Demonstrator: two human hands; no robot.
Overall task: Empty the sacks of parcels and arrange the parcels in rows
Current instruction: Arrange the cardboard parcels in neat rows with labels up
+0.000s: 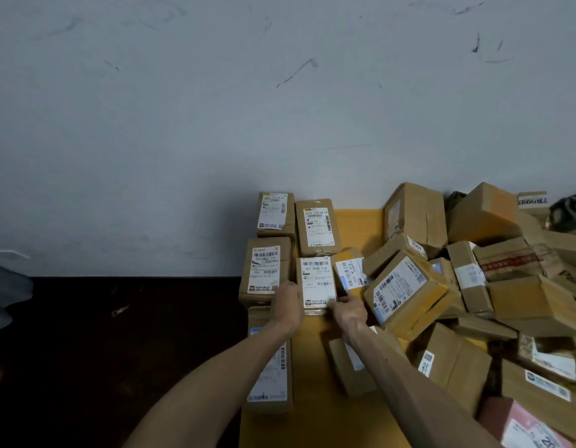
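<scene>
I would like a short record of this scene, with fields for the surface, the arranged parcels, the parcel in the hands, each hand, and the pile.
surface: yellow mat on a dark floor, against a grey wall
arranged: three brown cardboard parcels with white labels, flat, near the wall
held: small brown cardboard parcel, label up, beside them
left hand: grips its left edge
right hand: pinches its lower right corner
pile: heap of brown cardboard boxes, unsorted, to the right

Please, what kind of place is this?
Probably a courier sorting room: labelled cardboard parcels in rows on a yellow mat by a grey wall, a loose heap of boxes beside them, left hand and right hand gripping a white-labelled parcel.
</scene>
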